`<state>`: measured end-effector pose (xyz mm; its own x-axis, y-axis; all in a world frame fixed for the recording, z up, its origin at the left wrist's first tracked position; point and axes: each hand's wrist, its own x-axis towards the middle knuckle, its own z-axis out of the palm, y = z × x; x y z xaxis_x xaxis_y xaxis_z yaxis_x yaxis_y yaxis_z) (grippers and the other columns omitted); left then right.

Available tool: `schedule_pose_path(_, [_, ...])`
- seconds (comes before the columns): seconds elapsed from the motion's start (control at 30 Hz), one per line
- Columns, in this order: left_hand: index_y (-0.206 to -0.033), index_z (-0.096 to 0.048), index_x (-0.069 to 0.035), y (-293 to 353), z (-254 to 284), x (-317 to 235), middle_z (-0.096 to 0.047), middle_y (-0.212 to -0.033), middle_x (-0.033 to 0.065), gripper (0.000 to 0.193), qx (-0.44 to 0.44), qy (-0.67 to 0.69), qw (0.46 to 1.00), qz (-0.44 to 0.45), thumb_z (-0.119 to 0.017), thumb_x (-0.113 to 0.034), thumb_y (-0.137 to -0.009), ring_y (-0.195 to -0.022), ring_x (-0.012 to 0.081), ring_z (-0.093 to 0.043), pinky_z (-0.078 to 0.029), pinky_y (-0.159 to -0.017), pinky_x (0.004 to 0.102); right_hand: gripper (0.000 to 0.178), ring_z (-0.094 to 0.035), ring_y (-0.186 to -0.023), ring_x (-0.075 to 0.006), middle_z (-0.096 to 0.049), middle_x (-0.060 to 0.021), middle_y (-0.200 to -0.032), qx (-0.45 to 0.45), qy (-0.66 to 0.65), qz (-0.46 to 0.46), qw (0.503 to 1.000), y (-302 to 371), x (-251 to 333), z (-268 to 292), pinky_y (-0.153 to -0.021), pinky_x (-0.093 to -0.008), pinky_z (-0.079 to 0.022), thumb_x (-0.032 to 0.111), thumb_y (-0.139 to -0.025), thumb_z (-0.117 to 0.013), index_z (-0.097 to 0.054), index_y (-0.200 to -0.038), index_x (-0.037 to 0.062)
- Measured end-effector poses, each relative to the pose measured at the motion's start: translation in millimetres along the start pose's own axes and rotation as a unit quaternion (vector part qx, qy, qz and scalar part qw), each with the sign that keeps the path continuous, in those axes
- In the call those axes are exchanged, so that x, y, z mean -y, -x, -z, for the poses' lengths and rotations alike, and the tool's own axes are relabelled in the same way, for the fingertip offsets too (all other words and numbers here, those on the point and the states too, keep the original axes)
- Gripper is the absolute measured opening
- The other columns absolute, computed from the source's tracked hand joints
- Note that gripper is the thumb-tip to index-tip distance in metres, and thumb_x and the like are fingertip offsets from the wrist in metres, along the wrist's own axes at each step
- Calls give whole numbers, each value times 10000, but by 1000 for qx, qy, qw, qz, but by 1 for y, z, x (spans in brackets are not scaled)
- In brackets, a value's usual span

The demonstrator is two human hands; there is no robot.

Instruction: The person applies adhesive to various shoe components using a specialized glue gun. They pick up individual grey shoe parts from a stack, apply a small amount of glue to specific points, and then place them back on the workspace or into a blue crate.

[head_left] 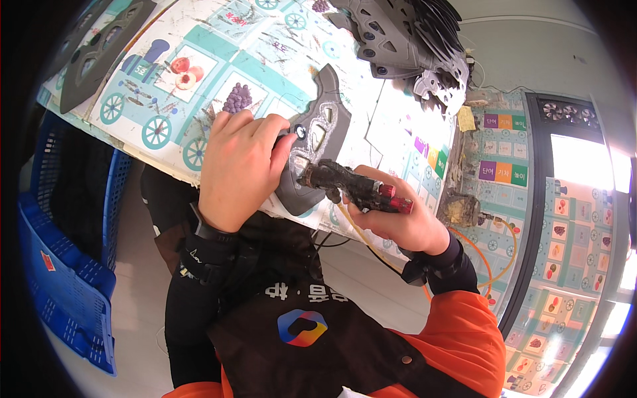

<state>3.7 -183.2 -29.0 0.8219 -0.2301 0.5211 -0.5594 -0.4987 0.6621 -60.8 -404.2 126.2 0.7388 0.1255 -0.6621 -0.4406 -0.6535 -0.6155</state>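
Observation:
A curved dark grey sole-like piece (337, 129) with triangular cutouts lies at the table's near edge. A shiny whitish film marks its middle, and a small round dark stud sits by its left side. My left hand (240, 166) is closed at that left edge, thumb and bent fingers pinching it. My right hand (405, 215) is wrapped round a grimy black spray gun (348, 184) with red knobs at its rear. The gun's nozzle points left, just over the lower part of the piece. A thin yellow hose runs down from the gun.
Similar grey pieces are stacked (398, 40) at the far right of the table (149, 86), which has a printed, smudged cover. Another grey piece (99, 60) lies far left. Blue plastic baskets (70, 265) stand below left. Orange and yellow hoses (488, 265) hang at right.

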Motion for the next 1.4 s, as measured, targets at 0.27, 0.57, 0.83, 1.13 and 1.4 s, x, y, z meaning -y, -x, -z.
schedule_pose_path(0.27, [-986,-670,-93,-9,9,0,-701,-812,41,128,0,-8,1000,-1,-765,-177,-964,-831,268,-616,-426,-816,425,577,-624,-812,-115,-724,-65,-1018,-1,10,10,1000,18,-4,1,-740,-296,-540,-2,-908,-688,-551,-1468,-24])
schedule_pose_path(0.57, [-1112,-755,-115,-2,23,0,-709,-841,87,211,53,96,993,42,-821,-218,-941,-788,295,-659,-501,-775,407,535,-608,-1098,-533,-626,-279,-1136,-329,152,110,926,17,-77,-8,-973,-528,-505,-124,-830,-581,-524,-1344,12])
schedule_pose_path(0.83, [-1209,-735,-45,-94,85,5,-671,-811,7,245,-24,59,987,149,-776,-189,-1014,-713,92,-569,-484,-661,284,694,-498,-1303,-487,-543,-255,-1336,-499,205,109,835,-2,-160,-10,-1120,-524,-429,-133,-754,-613,-502,-1434,-49])
schedule_pose_path(1.13, [-1098,-830,-85,-276,151,218,-807,-961,119,248,-16,-173,972,156,-809,-284,-952,-866,271,-749,-558,-809,409,529,-475,-1363,-460,-530,-209,-1394,-618,121,184,754,17,-154,-68,-1175,-572,-331,-57,-757,-664,-610,-1277,24])
schedule_pose_path(1.4, [-1261,-703,-52,-326,113,279,-764,-1181,258,452,-12,-453,864,219,-759,-369,-944,-1103,473,-728,-558,-958,603,342,-552,-1268,-432,-600,-162,-1216,-659,68,233,712,20,-170,-72,-1106,-555,-413,-65,-699,-649,-671,-1020,50])
